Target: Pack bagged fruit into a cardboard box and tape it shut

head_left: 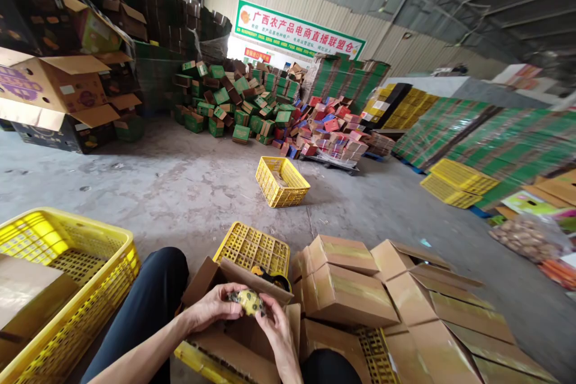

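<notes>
Between my fingertips, above an open cardboard box point(252, 360), is what looks like a small turtle point(250, 300), with a yellow, dark-spotted underside facing me. My left hand point(222, 303) grips one end of it, thumb and fingers pinched together. At the other end, my right hand point(275, 318) closes its fingers on it. The box stands between my knees on a yellow crate point(202, 363), its flaps spread. My forearms and the flaps hide most of what lies inside. Just behind the box is a black and orange item point(276, 279), partly covered by a flap.
Closed, taped cartons point(346, 294) are stacked at my right. A large yellow crate point(121, 258) holding a carton point(31, 294) stands at my left. An upturned yellow crate point(254, 249) lies ahead, and another yellow crate point(282, 183) sits farther out on the concrete floor point(189, 192).
</notes>
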The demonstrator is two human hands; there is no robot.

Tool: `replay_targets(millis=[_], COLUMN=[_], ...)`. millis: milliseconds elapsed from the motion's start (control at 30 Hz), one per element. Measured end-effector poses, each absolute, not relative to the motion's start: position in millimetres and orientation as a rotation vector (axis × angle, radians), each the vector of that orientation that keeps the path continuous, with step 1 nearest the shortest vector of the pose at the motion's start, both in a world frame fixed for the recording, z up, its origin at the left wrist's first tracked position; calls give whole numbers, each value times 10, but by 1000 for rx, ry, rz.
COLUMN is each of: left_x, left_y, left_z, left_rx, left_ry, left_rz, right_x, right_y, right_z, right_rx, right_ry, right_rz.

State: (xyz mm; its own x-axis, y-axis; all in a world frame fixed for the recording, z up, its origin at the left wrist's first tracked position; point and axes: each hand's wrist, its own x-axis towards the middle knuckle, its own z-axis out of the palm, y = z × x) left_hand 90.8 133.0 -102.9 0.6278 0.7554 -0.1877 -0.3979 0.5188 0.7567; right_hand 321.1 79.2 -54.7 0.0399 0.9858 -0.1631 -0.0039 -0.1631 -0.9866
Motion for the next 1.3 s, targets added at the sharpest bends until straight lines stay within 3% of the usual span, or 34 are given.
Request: replay_targets(millis=[700,1033,1300], left_x=[982,968,988], left_y=[1377,1282,1286], left_z=[-988,-773,-838], left_rx=[803,842,813], left_ry=[541,355,382], left_rz=[788,652,697], right_x=[3152,3058,3079], right_y=[811,757,790], right_z=[-556,-658,-871], right_rx=[-1343,-1173,-1334], right_ry=[-906,-747,-920], right_rz=[1387,1565,1393])
